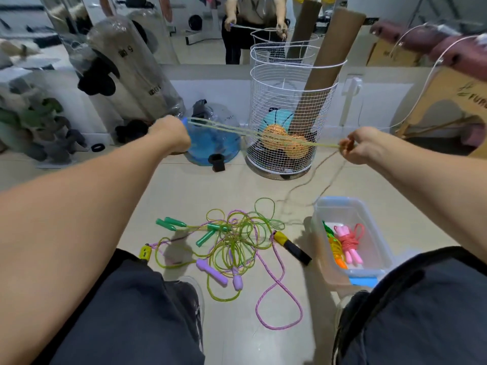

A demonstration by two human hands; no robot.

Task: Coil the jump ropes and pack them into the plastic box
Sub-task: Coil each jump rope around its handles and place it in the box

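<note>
Both bare forearms reach forward and up from the lower corners of the view, spread wide apart. The left hand (170, 135) is closed in a fist around one end of a yellow-green rope (263, 137), back of the hand toward the camera, wrist straight. The right hand (361, 147) is level with it at the rope's other end, pinching the strands between curled fingers and thumb, wrist bent slightly inward. The rope runs taut between the two hands. Both knees, in dark trousers, sit below the arms.

Pale tiled floor (232, 185) — wall mirror (200, 30), white wire basket (283, 101).
</note>
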